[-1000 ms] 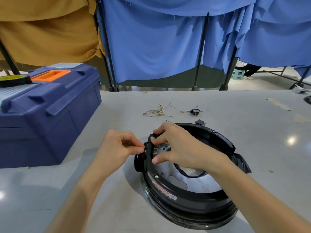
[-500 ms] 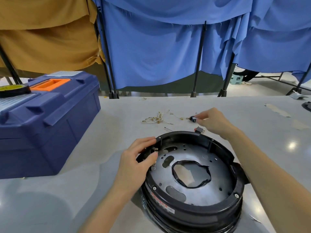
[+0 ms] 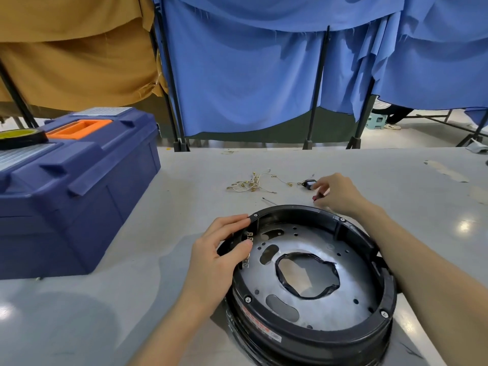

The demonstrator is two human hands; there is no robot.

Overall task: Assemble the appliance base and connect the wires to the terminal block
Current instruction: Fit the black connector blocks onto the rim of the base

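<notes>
The round black appliance base (image 3: 303, 336) lies on the grey table, its metal plate (image 3: 351, 281) facing up with a ragged hole in the middle. My left hand (image 3: 219, 252) grips the base's left rim, with the thumb inside beside the terminal block (image 3: 248, 237). My right hand (image 3: 339, 194) reaches past the far rim with loosely bent fingers. Its fingertips are at a small black connector (image 3: 308, 184), and its thumb is over a small red and black part (image 3: 315, 198). A tangle of thin wires with brass terminals (image 3: 250, 183) lies left of the connector.
A large blue toolbox (image 3: 79, 196) with an orange handle stands at the left, and a roll of tape (image 3: 21, 137) sits on its lid. A thin metal pin (image 3: 269, 201) lies just beyond the base. Blue and tan curtains on black poles hang behind the table.
My right hand left the terminal block and reached out to the small parts beyond the base. My left hand shifted from pinching at the terminal block to gripping the rim.
</notes>
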